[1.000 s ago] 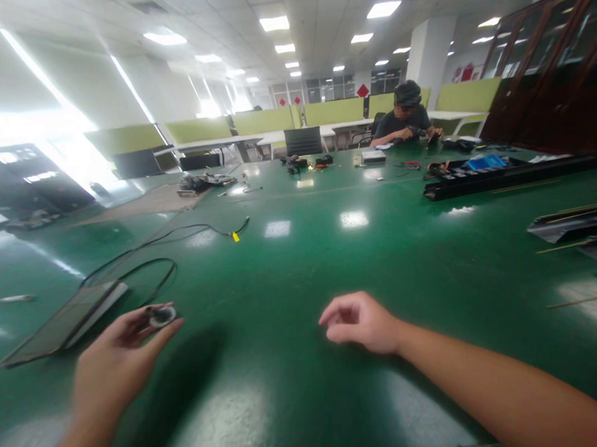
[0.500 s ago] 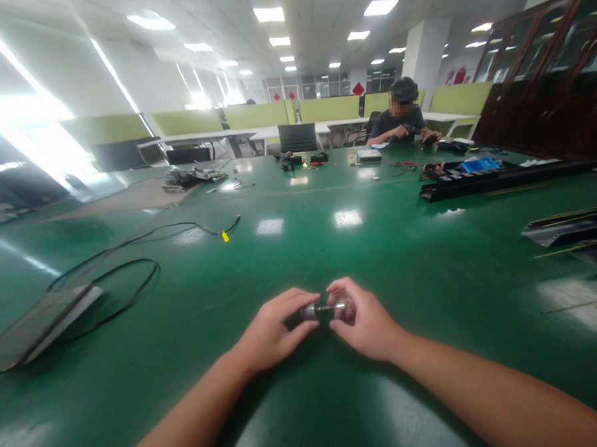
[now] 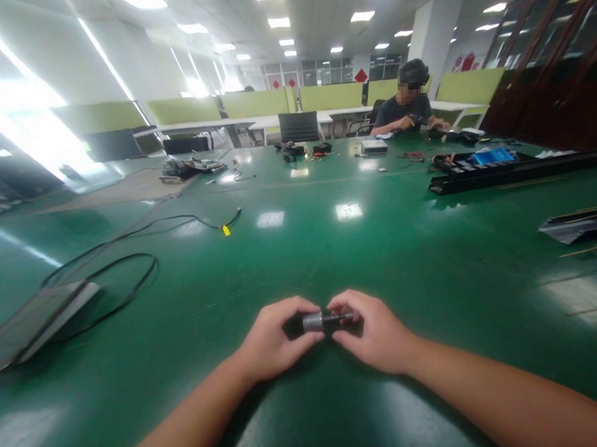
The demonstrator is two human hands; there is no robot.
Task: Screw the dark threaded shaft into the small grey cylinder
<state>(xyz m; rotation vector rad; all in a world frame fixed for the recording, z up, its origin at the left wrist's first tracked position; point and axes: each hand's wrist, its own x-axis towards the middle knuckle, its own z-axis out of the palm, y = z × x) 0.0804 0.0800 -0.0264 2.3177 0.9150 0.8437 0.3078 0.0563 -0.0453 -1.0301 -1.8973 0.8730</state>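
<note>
Low over the green table (image 3: 300,257) my two hands face each other around a small part. It is a short grey cylinder (image 3: 312,323) with a thin dark rod (image 3: 336,317) sticking out to the right; its exact kind cannot be made out. My left hand (image 3: 279,336) is closed around the cylinder, thumb below and fingers above. Curled around the rod's far end, my right hand (image 3: 371,328) keeps its thumb and forefinger apart, with the rod passing between them. Its other fingers are partly hidden behind the rod.
A flat grey device (image 3: 36,324) with a looping black cable (image 3: 130,255) lies at left. Long black channels (image 3: 520,172) and thin rods are at right. Across the table sits a person (image 3: 407,104) near a small box (image 3: 374,147) and loose parts.
The view has tilted slightly downward. The grey cylinder shows more fully between my left thumb and fingers, and my right hand has shifted slightly right along the rod.
</note>
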